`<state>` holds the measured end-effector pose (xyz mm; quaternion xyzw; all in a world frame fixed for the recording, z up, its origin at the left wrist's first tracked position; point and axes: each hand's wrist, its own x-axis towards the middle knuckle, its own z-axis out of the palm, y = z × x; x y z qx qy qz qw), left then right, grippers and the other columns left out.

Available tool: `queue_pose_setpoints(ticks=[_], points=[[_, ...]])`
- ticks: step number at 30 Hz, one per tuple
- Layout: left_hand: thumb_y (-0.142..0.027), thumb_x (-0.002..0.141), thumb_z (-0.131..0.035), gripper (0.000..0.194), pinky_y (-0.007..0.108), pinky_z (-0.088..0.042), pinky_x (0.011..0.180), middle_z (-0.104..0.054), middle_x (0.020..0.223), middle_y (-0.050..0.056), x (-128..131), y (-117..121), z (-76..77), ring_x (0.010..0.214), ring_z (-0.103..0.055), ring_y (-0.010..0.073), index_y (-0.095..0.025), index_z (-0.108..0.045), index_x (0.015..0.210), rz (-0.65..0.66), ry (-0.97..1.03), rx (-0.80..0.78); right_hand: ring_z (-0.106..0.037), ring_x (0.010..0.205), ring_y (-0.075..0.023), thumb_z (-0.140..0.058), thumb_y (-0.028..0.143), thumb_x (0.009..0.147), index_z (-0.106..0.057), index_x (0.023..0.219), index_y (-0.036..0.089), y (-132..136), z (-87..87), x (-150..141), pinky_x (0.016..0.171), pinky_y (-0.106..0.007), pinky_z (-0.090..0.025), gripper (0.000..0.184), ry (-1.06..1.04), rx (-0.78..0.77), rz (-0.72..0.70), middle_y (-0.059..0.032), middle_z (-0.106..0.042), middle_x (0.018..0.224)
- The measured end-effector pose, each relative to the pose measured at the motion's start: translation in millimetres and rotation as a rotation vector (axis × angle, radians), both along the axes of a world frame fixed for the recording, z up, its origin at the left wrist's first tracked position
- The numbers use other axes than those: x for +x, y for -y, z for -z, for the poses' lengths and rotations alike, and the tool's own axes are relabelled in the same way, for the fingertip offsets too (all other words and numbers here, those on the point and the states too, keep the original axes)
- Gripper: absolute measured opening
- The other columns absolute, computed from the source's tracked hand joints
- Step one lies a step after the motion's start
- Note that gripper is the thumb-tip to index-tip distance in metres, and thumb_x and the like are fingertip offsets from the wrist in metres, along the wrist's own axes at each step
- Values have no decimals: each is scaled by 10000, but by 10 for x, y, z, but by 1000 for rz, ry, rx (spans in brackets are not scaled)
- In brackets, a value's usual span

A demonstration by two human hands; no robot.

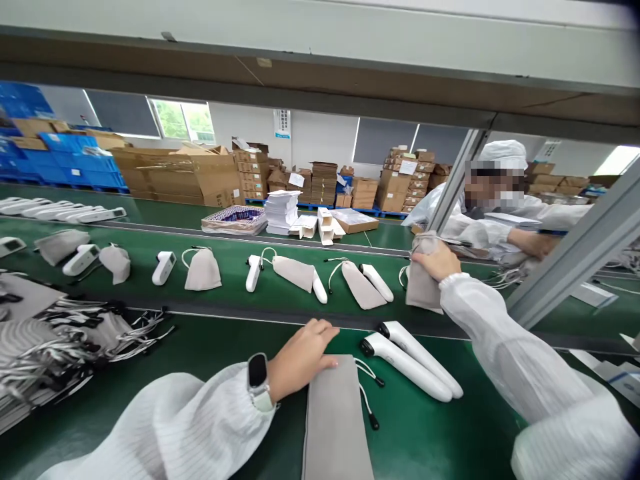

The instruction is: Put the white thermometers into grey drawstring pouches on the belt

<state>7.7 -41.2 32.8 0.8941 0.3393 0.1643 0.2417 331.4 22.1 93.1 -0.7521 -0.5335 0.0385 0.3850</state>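
Observation:
My left hand [304, 357], with a watch on the wrist, has its fingers stretched out and its thumb at the top edge of a flat grey drawstring pouch [336, 420]. White cords with black toggles trail from that pouch's right side. Two white handheld devices [407, 367] with black tips lie side by side to its right. Farther out, my right hand [437, 261] is closed around another grey drawstring pouch [423, 291] on the far green strip. Whether that pouch has anything in it I cannot tell.
More pouches [203, 270] and white devices [163, 268] are spread along the far strip. A heap of pouches [55, 340] lies at left. A slanted metal post [575, 247] stands at right, a shelf overhead. A co-worker [500, 193] is beyond, near white boxes [283, 212] and cartons.

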Motion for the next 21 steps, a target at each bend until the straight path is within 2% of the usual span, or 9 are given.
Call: queue_pose_setpoints(ticks=[2, 4, 7, 9, 11, 13, 16, 19, 21], points=[[-162, 793, -469, 152, 319, -362, 798, -534, 939, 55, 47, -9, 186, 894, -461, 206, -161, -560, 915, 60, -78, 3, -433, 992, -366, -603, 301, 588, -487, 973, 113, -218, 78, 155, 766, -506, -305, 444, 98, -131, 115, -225, -497, 1026], [-122, 814, -398, 174, 290, -382, 749, -540, 854, 47, 82, 26, 247, 825, -480, 184, -153, -569, 823, 80, -95, -3, -364, 1056, -390, -579, 255, 626, -481, 1015, 100, -344, 238, 117, 784, -535, -260, 430, 192, -205, 161, -250, -443, 1102], [-190, 837, -398, 184, 295, -371, 779, -521, 916, 50, 88, 142, 157, 892, -463, 195, -166, -541, 951, 73, -119, -52, -299, 1126, -338, -511, 229, 707, -465, 1077, 145, -483, 525, -101, 853, -484, -215, 382, 316, -243, 77, -197, -393, 1186], [-242, 805, -474, 209, 304, -362, 796, -498, 961, 49, 79, 238, 68, 940, -438, 212, -179, -515, 1000, 47, -163, -139, -350, 1098, -285, -508, 247, 726, -464, 1086, 184, -567, 700, -236, 855, -412, -244, 369, 348, -294, -16, -144, -447, 1141], [-220, 756, -531, 179, 300, -360, 785, -486, 953, 42, 70, 322, 24, 941, -428, 214, -179, -517, 930, -4, -196, -226, -424, 1027, -252, -518, 242, 726, -457, 1093, 191, -629, 833, -303, 820, -365, -285, 375, 334, -354, -73, -123, -503, 1062], [-178, 734, -528, 114, 283, -359, 762, -477, 924, 27, 58, 374, 42, 912, -432, 197, -179, -492, 842, -76, -169, -281, -473, 967, -236, -510, 196, 727, -439, 1109, 179, -655, 897, -292, 787, -341, -312, 389, 288, -385, -90, -122, -529, 1013], [-178, 703, -540, 131, 246, -358, 654, -469, 858, -2, 39, 385, 125, 801, -451, 164, -187, -432, 777, -175, -93, -307, -493, 953, -233, -451, 168, 755, -345, 1184, 159, -616, 822, -182, 779, -332, -335, 442, 179, -335, -66, -144, -518, 1053], [-226, 710, -549, 157, 248, -321, 587, -464, 707, -26, 33, 368, 145, 690, -441, 160, -185, -403, 670, -227, -124, -204, -505, 954, -227, -342, 262, 815, -162, 1260, 145, -440, 578, -139, 764, -335, -380, 494, 65, -242, -36, -155, -485, 1112], [-271, 736, -542, 182, 266, -314, 612, -469, 671, -19, 32, 378, 94, 706, -440, 182, -183, -425, 627, -244, -157, -110, -536, 910, -199, -283, 331, 835, -72, 1275, 170, -212, 385, -262, 726, -317, -423, 514, -68, -169, -97, -125, -504, 1093]])
